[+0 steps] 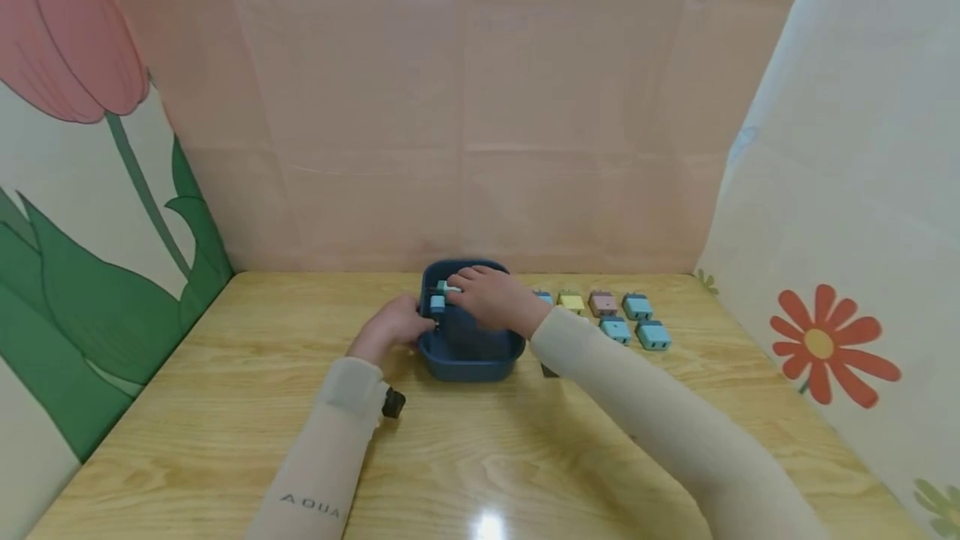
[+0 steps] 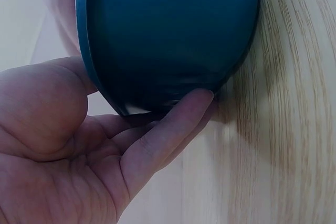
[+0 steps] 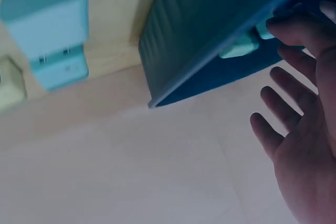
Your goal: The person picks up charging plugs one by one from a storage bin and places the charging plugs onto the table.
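A dark blue plastic bin (image 1: pixel 471 369) stands at the far middle of the table. My left hand (image 1: pixel 393 325) grips its left side, the thumb at the rim and the fingers against the outer wall in the left wrist view. Reaching over the bin from the right, my right hand (image 1: pixel 491 297) pinches a light-blue charger plug (image 1: pixel 442 286) near the far left corner. Its other fingers (image 3: pixel 283 106) are spread apart in the right wrist view. Just nearer in the bin lies another light-blue plug (image 1: pixel 437 304).
Right of the bin, several two-tone plugs stand in rows: a yellow one (image 1: pixel 572 302), a pink one (image 1: pixel 603 304) and light-blue ones (image 1: pixel 653 336). A small dark piece (image 1: pixel 550 371) shows beside my right sleeve. Behind the wooden table (image 1: pixel 465 457) hangs a pinkish cloth (image 1: pixel 465 107).
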{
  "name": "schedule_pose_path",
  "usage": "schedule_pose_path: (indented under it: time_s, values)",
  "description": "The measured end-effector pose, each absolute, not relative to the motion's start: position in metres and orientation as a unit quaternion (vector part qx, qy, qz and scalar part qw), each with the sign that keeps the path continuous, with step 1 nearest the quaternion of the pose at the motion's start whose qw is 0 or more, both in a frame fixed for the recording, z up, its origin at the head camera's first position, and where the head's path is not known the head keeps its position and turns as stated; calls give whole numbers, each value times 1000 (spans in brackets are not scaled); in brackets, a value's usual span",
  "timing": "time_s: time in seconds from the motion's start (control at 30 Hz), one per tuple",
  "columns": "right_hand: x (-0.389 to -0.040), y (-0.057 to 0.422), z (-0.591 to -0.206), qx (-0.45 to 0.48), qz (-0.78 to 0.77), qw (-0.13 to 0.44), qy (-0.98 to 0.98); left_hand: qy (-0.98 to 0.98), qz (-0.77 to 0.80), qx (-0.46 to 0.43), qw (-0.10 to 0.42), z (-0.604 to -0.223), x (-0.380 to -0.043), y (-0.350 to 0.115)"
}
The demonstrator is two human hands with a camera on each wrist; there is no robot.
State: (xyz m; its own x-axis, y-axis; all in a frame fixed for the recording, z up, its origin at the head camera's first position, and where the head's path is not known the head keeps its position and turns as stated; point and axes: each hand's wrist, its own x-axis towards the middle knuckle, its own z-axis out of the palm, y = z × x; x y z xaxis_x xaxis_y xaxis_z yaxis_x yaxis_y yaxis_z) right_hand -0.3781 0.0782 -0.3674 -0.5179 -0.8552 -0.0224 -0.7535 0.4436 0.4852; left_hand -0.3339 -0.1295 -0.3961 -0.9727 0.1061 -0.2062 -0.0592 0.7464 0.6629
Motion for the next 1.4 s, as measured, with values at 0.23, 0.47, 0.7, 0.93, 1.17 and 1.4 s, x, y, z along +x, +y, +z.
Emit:
schedule_pose_path:
  time_s: [0.23,0.47,0.7,0.93,1.17,1.4]
  values:
    - [-398,72,-368,479,-246,130,-833,926,360,20,111,-395,-333,-129]
    - [-412,64,-371,473,-251,85,-840,924,364,22,115,-396,-334,-128]
    - [-415,53,-373,469,-266,68,-839,921,369,21,121,-394,-333,-129]
    - [-412,45,-377,452,-248,32,-856,925,360,21,120,-394,-333,-130]
    - [-412,38,-378,422,-215,-13,-881,923,366,25,116,-394,-332,-130]
    - [-418,40,-382,425,-197,-16,-883,923,368,23,113,-395,-332,-128]
